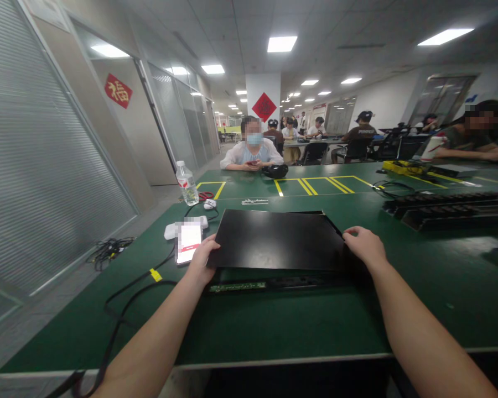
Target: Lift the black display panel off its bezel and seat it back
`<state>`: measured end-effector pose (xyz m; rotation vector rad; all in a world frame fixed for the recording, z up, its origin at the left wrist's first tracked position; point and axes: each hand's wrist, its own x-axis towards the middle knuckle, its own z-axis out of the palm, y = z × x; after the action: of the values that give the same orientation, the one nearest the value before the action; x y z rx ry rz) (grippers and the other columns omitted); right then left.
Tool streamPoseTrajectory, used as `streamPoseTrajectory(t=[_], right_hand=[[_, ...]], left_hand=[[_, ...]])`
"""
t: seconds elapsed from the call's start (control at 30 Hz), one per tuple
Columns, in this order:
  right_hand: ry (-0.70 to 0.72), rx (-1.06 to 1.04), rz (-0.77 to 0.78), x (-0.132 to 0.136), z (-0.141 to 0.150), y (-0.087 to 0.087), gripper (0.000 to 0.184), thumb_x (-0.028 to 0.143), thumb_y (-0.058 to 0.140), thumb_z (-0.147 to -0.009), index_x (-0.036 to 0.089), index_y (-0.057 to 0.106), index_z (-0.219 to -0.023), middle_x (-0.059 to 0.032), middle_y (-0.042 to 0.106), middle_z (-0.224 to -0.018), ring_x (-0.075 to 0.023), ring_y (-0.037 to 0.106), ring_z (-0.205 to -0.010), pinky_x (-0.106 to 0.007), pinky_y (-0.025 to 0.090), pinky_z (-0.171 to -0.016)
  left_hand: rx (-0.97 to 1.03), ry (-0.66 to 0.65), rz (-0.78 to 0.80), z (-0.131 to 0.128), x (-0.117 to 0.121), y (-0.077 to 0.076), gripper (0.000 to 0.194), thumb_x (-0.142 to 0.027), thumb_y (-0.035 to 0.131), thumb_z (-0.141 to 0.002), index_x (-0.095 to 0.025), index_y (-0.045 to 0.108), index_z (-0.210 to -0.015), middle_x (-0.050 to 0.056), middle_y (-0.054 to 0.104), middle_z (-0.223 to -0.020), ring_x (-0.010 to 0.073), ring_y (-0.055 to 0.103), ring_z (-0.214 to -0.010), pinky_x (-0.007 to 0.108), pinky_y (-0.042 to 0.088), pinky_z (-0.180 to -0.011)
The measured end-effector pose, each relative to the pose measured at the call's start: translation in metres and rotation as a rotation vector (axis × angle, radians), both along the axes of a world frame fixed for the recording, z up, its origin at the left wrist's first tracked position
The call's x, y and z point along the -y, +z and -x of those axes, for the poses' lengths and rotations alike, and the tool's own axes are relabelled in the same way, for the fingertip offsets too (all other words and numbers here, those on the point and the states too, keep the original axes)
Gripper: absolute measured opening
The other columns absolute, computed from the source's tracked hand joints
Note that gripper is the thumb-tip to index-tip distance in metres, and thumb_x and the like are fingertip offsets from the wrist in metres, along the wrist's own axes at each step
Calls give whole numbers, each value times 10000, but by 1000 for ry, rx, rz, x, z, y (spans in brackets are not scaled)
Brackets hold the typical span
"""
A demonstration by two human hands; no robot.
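A flat, glossy black panel (274,240) lies tilted in front of me, its near edge raised. My left hand (202,257) is closed on its left edge, thumb on top. At the right edge my right hand (366,246) pinches the panel's side, fingers bent together; the exact grip is partly hidden. Beneath the panel's near edge shows a strip of green circuit board (238,287) in a dark housing, mostly covered by the panel. A lit phone (190,243) lies just beyond my left hand.
Cables with a yellow tag (155,275) run along the left of the green table (294,326). A water bottle (187,185) and a white mouse (209,204) stand behind. Long black racks (448,210) lie at right. A masked person (251,152) sits opposite; others sit farther back.
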<state>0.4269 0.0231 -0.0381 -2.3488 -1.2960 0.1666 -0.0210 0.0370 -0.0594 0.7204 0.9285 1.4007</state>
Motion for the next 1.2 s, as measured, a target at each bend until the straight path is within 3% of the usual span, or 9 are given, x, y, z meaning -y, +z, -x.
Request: streamPoseTrajectory(t=[0.17, 0.37, 0.87, 1.2], right_hand=[[-1, -15, 13, 0, 0, 2, 388, 390, 572, -863, 246, 819, -1124, -127, 784, -990, -303, 725, -904, -357, 516, -735], [8, -20, 7, 1, -1, 1, 391, 392, 574, -861, 248, 821, -1127, -125, 786, -989, -304, 723, -905, -361, 520, -742], [24, 38, 10, 0, 2, -1, 359, 396, 591, -880, 249, 833, -1100, -140, 785, -975, -312, 736, -900, -370, 540, -760], [26, 38, -5, -1, 3, -3, 348, 377, 591, -873, 256, 835, -1089, -120, 778, -931, -297, 735, -895, -345, 527, -740]], left_hand=[[-6, -9, 68, 1, 1, 2, 471, -105, 808, -598, -125, 762, -1067, 76, 801, -852, 240, 753, -739, 303, 585, -667], [7, 31, 76, -4, 6, 9, 454, -55, 785, -610, -119, 763, -1059, 87, 810, -846, 245, 768, -744, 298, 593, -660], [16, 102, 127, -5, 5, 9, 413, -58, 798, -680, -123, 774, -1088, 102, 821, -872, 257, 788, -776, 310, 612, -681], [16, 43, 78, -6, 8, 10, 563, -70, 782, -672, -109, 771, -1234, 116, 832, -918, 269, 792, -797, 307, 604, -669]])
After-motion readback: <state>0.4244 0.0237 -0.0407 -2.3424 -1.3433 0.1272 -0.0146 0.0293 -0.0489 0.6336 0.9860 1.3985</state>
